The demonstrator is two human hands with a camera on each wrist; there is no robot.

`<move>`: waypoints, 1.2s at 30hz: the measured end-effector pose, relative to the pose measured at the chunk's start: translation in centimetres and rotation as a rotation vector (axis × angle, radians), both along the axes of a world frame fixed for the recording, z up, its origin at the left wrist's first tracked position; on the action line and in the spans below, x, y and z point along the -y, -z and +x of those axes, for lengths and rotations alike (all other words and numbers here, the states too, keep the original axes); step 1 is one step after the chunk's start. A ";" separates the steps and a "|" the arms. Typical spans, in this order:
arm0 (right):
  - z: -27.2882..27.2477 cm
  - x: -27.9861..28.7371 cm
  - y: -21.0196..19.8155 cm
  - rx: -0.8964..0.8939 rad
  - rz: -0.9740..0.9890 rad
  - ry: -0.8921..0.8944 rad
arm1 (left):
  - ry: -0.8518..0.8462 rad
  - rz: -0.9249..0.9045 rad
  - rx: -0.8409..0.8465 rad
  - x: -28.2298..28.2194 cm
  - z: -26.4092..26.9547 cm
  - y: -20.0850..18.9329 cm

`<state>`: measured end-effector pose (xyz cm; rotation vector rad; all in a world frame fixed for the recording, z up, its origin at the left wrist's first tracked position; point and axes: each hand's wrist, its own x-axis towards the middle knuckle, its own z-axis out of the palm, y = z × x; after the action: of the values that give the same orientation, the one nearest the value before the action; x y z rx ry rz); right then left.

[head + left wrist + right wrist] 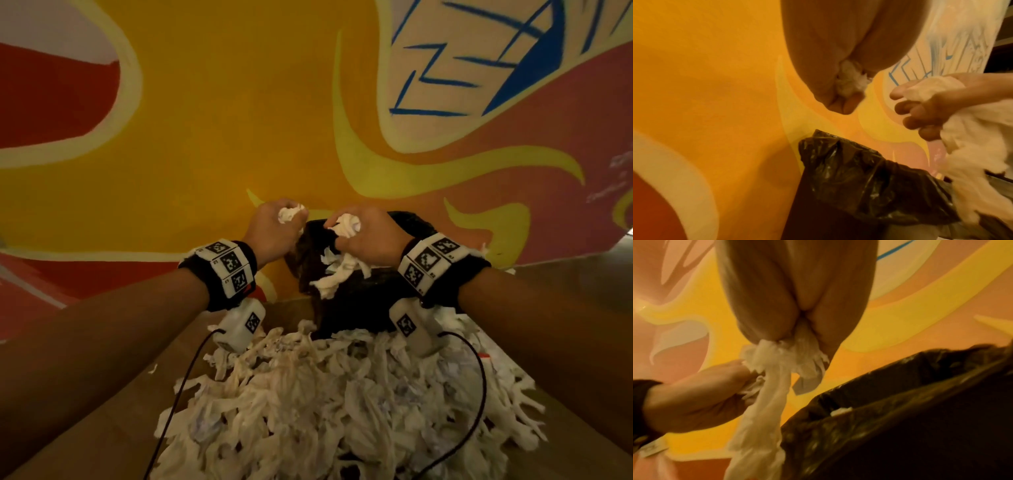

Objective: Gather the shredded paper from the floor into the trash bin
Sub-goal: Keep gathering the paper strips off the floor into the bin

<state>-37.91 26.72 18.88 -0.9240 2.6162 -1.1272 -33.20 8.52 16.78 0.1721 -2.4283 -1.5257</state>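
I hold both fists, left hand (270, 229) and right hand (366, 240), clenched on shredded paper (337, 270) above the black-lined trash bin (356, 308), and should release only once they sit squarely over its mouth.

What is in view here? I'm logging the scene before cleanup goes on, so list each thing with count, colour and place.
shredded paper pile: one heap, white, on the floor in front of the bin
trash bin: one, dark, black liner, against the wall
mural wall: one, orange, red, yellow, blue
floor: brown
wrist bands: two, black and white, with cables
left hand: small white wad in its grip, over the bin's left edge
right hand: white strips in its grip, hanging over the bin
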 end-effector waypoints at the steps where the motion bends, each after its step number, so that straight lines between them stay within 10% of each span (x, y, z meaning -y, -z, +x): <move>1: -0.6 -0.8 -0.3 -0.019 -0.044 0.030 | 0.006 -0.026 -0.002 -0.5 -0.5 -0.1; 11: -5.5 -7.9 -0.1 -0.315 0.126 0.349 | 0.282 -0.349 0.322 -7.4 -2.6 0.2; 21: -5.2 -7.1 3.1 0.051 0.461 0.358 | 0.563 -0.902 0.739 -8.2 -5.0 0.6; 36: -7.7 -8.1 3.4 0.081 0.727 0.044 | 0.471 -1.103 0.462 -9.0 -5.7 0.2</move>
<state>-45.64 34.86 15.47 -0.6349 2.6513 -0.1518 -38.87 17.53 16.58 -0.3217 -3.4440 -0.0242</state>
